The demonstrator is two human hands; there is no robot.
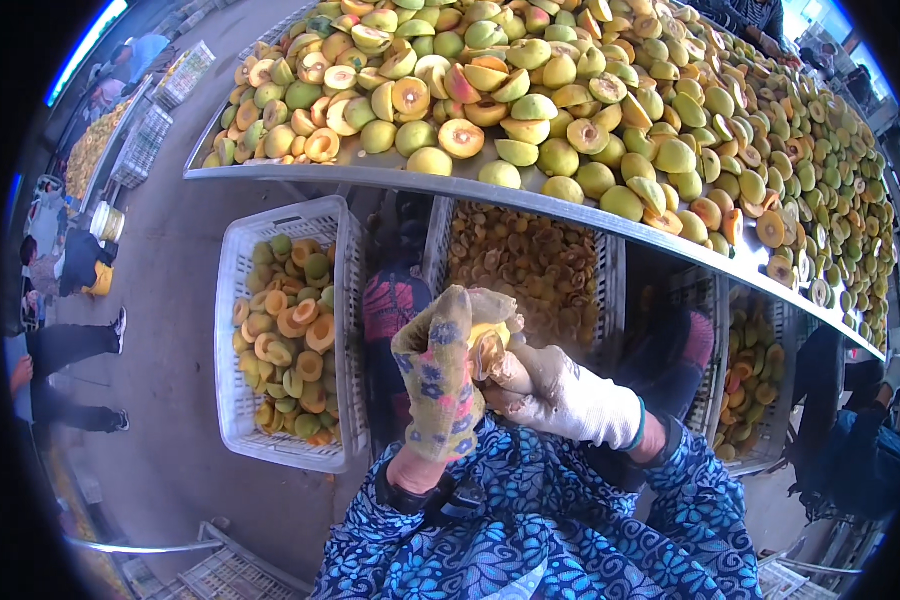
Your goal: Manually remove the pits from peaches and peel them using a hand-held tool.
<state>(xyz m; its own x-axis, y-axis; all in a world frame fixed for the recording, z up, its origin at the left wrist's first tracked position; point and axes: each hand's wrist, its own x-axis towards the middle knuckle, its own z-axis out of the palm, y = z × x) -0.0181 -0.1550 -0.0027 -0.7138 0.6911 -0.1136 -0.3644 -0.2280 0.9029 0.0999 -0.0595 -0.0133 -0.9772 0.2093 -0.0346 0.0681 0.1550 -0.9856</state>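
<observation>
In front of my chest, my left hand (436,375), in a dirty flower-patterned glove, is closed around a yellow peach half (489,333). The fruit's brown inner side faces my right hand (580,400). That hand wears a white knit glove with stained fingertips, and its closed fingers press against the fruit. Whether a small tool or a stone sits between them is hidden. Beyond both hands, a white crate (611,290) under the table contains a heap of brown peach stones and scraps.
A metal-edged table (370,177) piled with halved peaches spans the far side. White crates of peach halves stand at left (228,330) and right (705,400). A person's legs (75,365) show far left; another person (850,420) is at far right.
</observation>
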